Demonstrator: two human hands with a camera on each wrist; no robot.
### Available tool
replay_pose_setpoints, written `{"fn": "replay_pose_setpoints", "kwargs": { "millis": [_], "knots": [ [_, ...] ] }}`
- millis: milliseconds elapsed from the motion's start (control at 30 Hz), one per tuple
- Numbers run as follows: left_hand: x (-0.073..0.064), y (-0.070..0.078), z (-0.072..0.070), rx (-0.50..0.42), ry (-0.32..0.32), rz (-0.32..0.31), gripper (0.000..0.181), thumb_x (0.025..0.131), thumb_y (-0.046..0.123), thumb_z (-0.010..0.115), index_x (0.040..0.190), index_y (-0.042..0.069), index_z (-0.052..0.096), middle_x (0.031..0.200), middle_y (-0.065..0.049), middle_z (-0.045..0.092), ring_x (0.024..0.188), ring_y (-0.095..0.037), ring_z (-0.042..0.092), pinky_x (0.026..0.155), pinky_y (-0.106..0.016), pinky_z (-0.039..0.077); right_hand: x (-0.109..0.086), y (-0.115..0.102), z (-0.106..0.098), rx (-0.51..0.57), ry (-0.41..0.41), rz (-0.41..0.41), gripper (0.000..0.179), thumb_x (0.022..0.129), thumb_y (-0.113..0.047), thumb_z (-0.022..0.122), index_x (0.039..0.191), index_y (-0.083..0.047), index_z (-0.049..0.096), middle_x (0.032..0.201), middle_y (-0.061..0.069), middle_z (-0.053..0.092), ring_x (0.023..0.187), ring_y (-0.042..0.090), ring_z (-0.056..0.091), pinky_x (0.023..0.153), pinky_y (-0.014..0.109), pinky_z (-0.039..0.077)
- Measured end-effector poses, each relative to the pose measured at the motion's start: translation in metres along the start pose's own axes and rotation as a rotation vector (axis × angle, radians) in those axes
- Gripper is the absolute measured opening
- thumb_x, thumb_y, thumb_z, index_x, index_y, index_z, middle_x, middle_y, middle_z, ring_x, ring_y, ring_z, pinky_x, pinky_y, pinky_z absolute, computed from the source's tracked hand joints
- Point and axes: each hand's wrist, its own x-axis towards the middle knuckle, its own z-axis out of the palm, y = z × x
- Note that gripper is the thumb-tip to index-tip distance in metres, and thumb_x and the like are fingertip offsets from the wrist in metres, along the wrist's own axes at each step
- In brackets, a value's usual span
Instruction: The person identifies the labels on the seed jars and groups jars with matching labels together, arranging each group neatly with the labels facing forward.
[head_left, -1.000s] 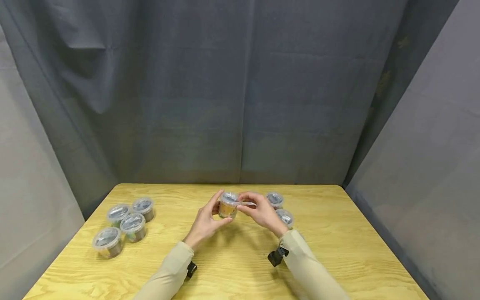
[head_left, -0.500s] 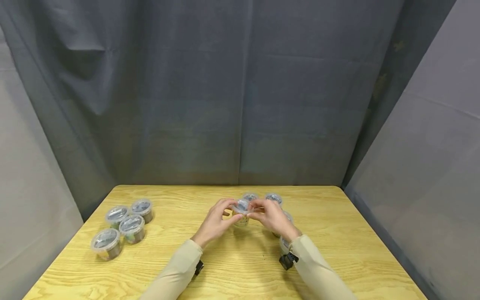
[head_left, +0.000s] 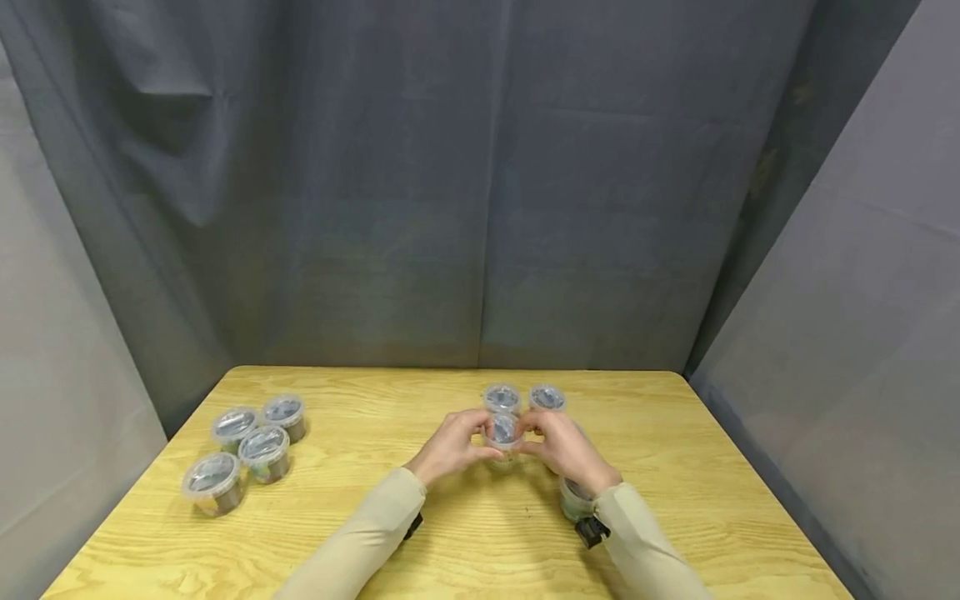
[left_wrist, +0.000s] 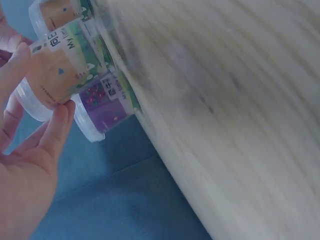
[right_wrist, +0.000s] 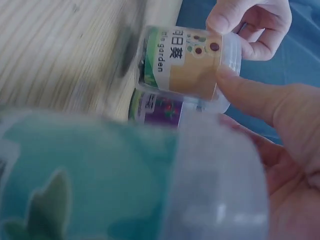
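A clear lidded plastic tub with an orange label (head_left: 504,429) stands upright between my hands, its base close to the tabletop. My left hand (head_left: 454,446) pinches its lid rim from the left, thumb at the near side. From the right, my right hand (head_left: 564,450) pinches the same rim with thumb and fingers. Just behind it is a tub with a purple label (left_wrist: 107,100), whose dark-topped lid shows in the head view. Another lidded tub (head_left: 547,397) stands at the back right. A teal-labelled tub (right_wrist: 90,170) fills the near part of the right wrist view.
Several similar lidded tubs (head_left: 264,450) are grouped on the left of the wooden table (head_left: 360,533). One tub (head_left: 574,502) stands beside my right wrist, and another is mostly hidden behind the right hand. A grey curtain (head_left: 375,208) hangs beyond the far table edge.
Both hands have carried the orange-labelled tub rightward and down to the table, in front of the purple-labelled one. The left group of tubs has stayed put.
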Motion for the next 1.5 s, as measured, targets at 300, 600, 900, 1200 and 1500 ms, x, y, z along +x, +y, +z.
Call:
{"fn": "replay_pose_setpoints", "kwargs": {
  "millis": [300,600,900,1200,1500],
  "knots": [
    [0.008,0.005,0.010,0.058,-0.028,-0.015,0.033,0.072,0.027,0.087,0.079,0.014,0.058,0.087,0.008,0.061,0.088,-0.008,0.061,0.082,-0.024,0.053,-0.006,0.007,-0.002,-0.082,-0.028,0.040,0.012,0.077,-0.013,0.082,0.086,-0.015,0.074,0.097,-0.001,0.071,0.069,0.010,0.057,0.064,0.025,0.052],
    [0.010,0.005,0.015,0.135,-0.054,-0.001,0.035,0.070,0.030,0.087,0.076,0.018,0.056,0.082,0.009,0.057,0.077,-0.004,0.052,0.070,-0.017,0.047,-0.006,0.012,0.000,-0.075,-0.042,0.029,0.010,0.077,-0.011,0.082,0.084,-0.013,0.074,0.093,-0.001,0.073,0.079,0.015,0.064,0.068,0.026,0.052],
    [0.010,0.005,0.014,0.116,-0.070,-0.026,0.034,0.070,0.029,0.087,0.078,0.017,0.057,0.084,0.008,0.058,0.078,-0.005,0.053,0.071,-0.019,0.047,-0.007,0.010,0.000,-0.063,-0.039,0.031,0.011,0.076,-0.010,0.082,0.084,-0.012,0.074,0.093,0.001,0.073,0.081,0.016,0.066,0.069,0.028,0.054],
    [0.009,0.001,0.013,0.084,-0.073,-0.044,0.034,0.071,0.030,0.087,0.079,0.018,0.055,0.084,0.010,0.056,0.084,-0.004,0.056,0.079,-0.022,0.052,-0.005,0.008,0.001,-0.059,-0.026,0.043,0.013,0.076,-0.011,0.083,0.085,-0.012,0.074,0.094,0.001,0.073,0.088,0.025,0.068,0.074,0.038,0.056],
    [0.001,0.005,0.004,0.041,-0.062,-0.061,0.038,0.072,0.028,0.087,0.095,0.016,0.060,0.111,0.003,0.064,0.104,-0.019,0.063,0.087,-0.031,0.054,-0.004,0.005,-0.002,-0.042,-0.018,0.041,0.017,0.076,-0.007,0.082,0.091,-0.010,0.075,0.098,0.002,0.073,0.079,0.017,0.063,0.069,0.030,0.053]
  ]
}}
